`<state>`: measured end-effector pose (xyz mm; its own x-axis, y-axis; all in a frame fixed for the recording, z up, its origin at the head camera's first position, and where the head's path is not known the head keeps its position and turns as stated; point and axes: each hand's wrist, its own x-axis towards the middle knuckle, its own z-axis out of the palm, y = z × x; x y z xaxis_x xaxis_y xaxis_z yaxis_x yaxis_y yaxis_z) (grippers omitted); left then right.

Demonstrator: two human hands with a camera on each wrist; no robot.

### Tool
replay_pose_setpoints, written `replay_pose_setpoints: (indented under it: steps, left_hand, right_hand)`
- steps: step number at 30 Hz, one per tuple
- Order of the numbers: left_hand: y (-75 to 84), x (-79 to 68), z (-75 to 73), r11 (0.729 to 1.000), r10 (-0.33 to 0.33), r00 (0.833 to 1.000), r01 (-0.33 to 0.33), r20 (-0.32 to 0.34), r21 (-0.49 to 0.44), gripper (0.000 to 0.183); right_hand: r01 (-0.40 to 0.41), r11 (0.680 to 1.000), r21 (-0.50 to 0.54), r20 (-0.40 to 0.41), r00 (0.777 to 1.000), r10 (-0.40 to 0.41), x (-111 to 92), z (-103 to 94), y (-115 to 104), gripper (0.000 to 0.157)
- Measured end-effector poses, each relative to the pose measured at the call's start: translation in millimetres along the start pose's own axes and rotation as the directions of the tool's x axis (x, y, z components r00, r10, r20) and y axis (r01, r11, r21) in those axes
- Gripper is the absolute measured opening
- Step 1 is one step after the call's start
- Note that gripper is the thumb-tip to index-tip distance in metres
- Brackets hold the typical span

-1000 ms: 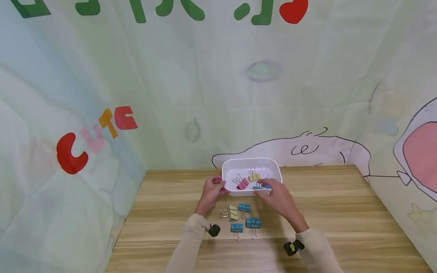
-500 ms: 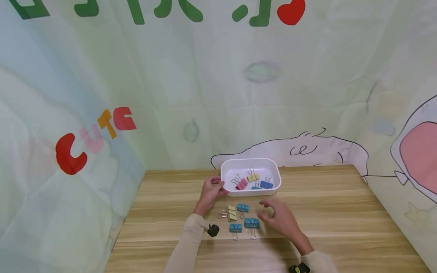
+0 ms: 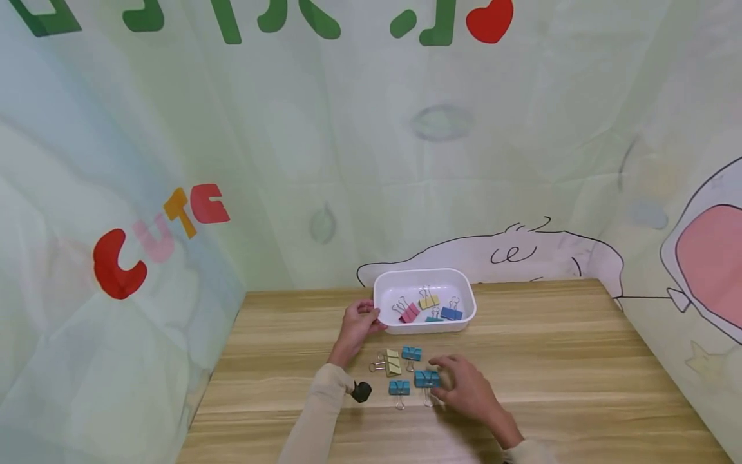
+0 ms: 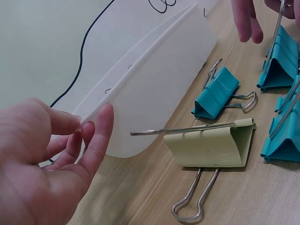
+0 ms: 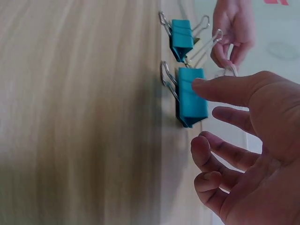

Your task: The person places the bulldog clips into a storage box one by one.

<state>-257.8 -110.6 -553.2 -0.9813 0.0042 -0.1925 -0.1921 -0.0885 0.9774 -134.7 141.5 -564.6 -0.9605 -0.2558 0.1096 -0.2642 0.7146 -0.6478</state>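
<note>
My left hand [image 4: 51, 154] pinches the near left corner of a white plastic tray [image 3: 425, 327], thumb and fingers at its rim. Inside the tray lie pink [image 3: 409, 313], yellow [image 3: 429, 301], blue [image 3: 451, 314] and teal [image 3: 433, 319] binder clips. On the table in front, my right hand [image 3: 468, 390] reaches beside the largest blue binder clip [image 3: 426, 379]. In the right wrist view its thumb overlaps that clip while the other fingers stand apart from it, loosely bent. Around it lie a cream binder clip [image 4: 206, 147] and two smaller blue binder clips, one far [image 3: 411, 353], one near [image 3: 399, 388].
The wooden table [image 3: 551, 361] backs onto a printed fabric curtain [image 3: 371, 161] behind the tray. A black wrist camera [image 3: 361, 391] sits on my left sleeve. The table's left edge meets more curtain.
My right hand has left the tray and come back toward me, then left to the largest blue clip. A blue clip now shows fully inside the tray. The left hand stays at the tray.
</note>
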Motion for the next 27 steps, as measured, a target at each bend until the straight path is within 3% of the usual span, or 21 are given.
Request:
replay_pose_setpoints:
  steps: [8,27]
  left_hand:
    - [-0.6,0.7,-1.1,1.0,0.002,1.0,-0.002,0.009,-0.004,0.035]
    - [-1.6,1.4,-1.3,1.0,-0.005,1.0,0.005,0.01,0.002,0.035]
  right_hand:
    - [-0.004,1.0,-0.012,0.035,0.999,0.004,2,9.4,-1,0.047]
    - [-0.031,0.999,-0.03,-0.012,0.999,0.031,2,15.6,3,0.028]
